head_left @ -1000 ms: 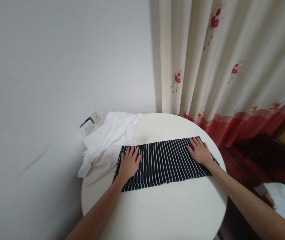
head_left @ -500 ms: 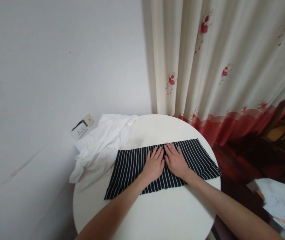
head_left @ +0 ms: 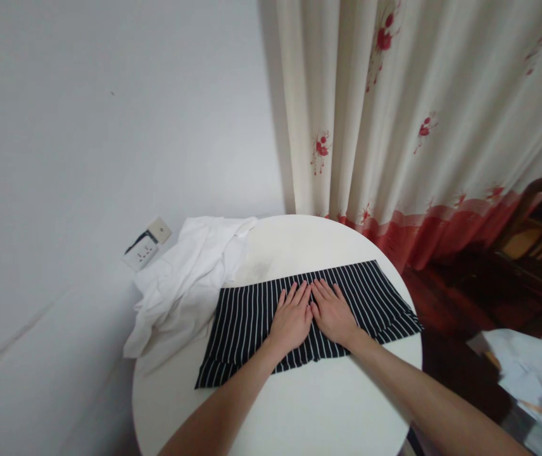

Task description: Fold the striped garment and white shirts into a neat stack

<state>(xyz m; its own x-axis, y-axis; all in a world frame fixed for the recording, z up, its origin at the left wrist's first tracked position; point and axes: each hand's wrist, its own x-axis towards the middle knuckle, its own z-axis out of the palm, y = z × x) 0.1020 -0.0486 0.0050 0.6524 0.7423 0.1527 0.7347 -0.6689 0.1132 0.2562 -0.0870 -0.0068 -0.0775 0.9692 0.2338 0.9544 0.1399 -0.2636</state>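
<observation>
A black cloth garment with white stripes (head_left: 247, 316) lies folded into a wide, flat strip across the round white table (head_left: 299, 405). My left hand (head_left: 292, 320) rests palm down near the middle of the cloth, fingers stretched out toward its far edge. Right beside it, my right hand (head_left: 334, 313) also lies flat on the stripes, its fingers extended. The two thumbs almost meet between the hands. Neither hand grips anything. Part of the cloth is hidden beneath my hands and forearms.
Crumpled white fabric (head_left: 185, 285) covers the table's left side by the wall socket (head_left: 142, 252). A floral curtain (head_left: 361, 126) hangs behind. To the right stand a wooden chair (head_left: 541, 234) and, lower, a pile of white papers or bags (head_left: 532, 373).
Both hands stay flat on the striped cloth, my right hand drawn slightly toward me and the left. The camera view has shifted a little.
</observation>
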